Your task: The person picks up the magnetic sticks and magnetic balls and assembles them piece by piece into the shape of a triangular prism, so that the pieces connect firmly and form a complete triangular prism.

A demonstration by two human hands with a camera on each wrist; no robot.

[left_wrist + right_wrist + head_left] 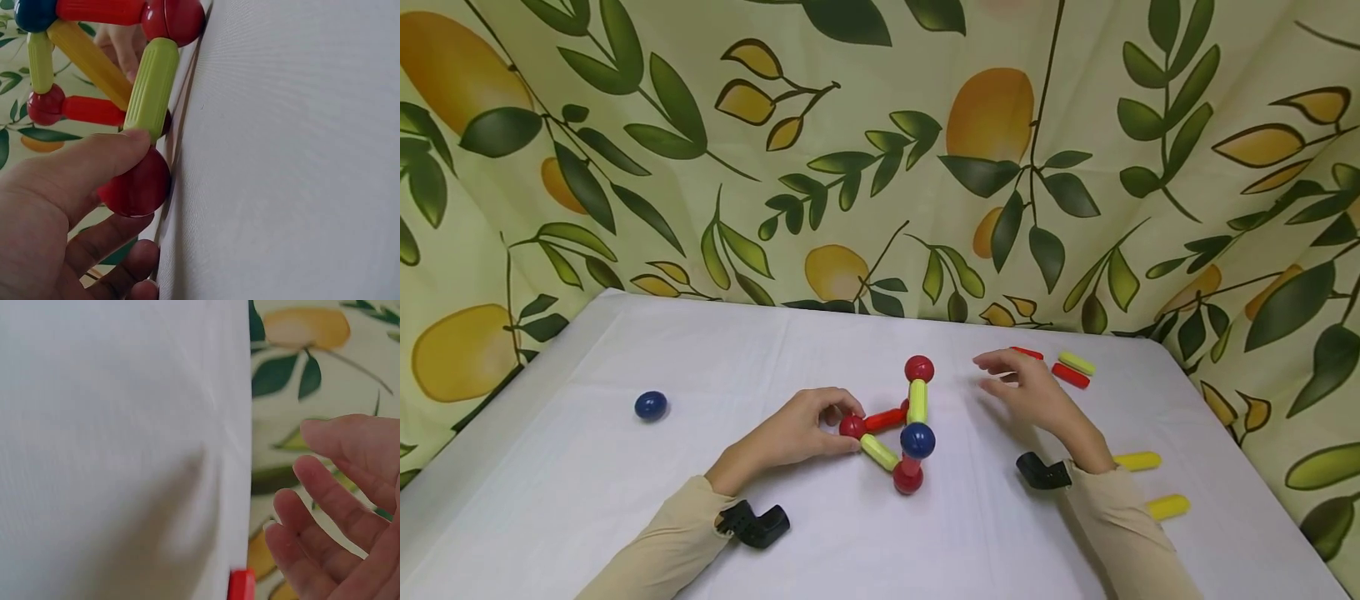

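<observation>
A frame of coloured rods and balls stands on the white cloth. My left hand pinches its left red ball between thumb and fingers, the thumb tip reaching onto a light green rod. From that ball a red rod also runs back. A blue ball sits high on the frame's near side, and another red ball tops the far end. In the left wrist view a yellow rod slants down from the blue ball. To the right, my right hand hovers empty, fingers apart and slightly bent.
A loose blue ball lies at left. Beyond the right hand are a red rod and a light green rod. Yellow rods lie by the right forearm. A leaf-patterned curtain hangs behind the table.
</observation>
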